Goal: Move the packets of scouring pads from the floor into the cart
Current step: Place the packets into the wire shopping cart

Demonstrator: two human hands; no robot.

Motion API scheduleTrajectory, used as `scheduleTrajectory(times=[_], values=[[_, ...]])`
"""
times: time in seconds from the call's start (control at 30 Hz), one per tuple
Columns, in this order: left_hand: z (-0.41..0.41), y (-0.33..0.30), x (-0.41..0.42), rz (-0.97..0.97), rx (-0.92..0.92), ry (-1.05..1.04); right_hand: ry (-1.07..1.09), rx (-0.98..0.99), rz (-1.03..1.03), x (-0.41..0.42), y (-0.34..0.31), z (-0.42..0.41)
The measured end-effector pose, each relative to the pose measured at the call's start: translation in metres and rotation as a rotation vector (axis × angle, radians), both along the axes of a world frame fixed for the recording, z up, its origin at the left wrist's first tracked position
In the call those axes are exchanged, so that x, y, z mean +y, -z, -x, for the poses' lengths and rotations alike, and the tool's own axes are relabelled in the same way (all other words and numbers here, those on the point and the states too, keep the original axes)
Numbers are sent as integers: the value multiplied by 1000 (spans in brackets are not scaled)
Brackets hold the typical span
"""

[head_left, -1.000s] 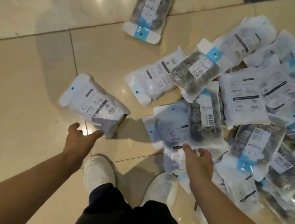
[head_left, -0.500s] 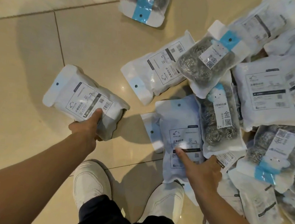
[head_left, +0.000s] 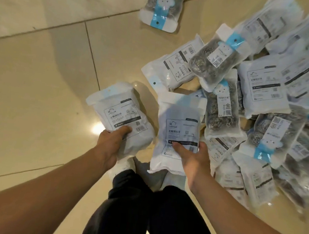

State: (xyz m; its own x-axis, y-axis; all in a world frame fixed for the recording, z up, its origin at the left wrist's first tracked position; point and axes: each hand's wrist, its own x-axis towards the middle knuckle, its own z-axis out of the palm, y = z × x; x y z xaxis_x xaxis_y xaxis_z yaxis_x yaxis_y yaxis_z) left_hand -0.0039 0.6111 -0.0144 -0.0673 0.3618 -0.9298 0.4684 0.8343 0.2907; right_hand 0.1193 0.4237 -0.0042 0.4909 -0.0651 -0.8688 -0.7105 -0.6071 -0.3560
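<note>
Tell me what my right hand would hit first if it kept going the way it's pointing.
Probably the steel-wool packet lying face up just beyond. The right hand already grips a white packet, which points up and slightly right toward the pile; that packet would likely touch first. Depth is unclear.

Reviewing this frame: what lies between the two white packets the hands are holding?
In the head view, only a strip of bare glossy beige floor tile shows between the left hand's white packet and the right hand's white packet; they don't touch.
</note>
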Motion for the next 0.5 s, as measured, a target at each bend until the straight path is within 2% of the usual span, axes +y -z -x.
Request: scheduleTrajectory(times=[0.17,0.3,0.4,0.5], values=[[-9,-146,14,10,-110,245,68,-38,-42,-20,-153,4],[-21,-297,36,128,-325,476,36,-79,-83,-44,-294,-9],[-27,-411,39,47,-465,726,11,-105,-150,-64,-389,-22],[-29,-506,28,-45,-489,876,-4,-187,-184,-76,-470,-29]])
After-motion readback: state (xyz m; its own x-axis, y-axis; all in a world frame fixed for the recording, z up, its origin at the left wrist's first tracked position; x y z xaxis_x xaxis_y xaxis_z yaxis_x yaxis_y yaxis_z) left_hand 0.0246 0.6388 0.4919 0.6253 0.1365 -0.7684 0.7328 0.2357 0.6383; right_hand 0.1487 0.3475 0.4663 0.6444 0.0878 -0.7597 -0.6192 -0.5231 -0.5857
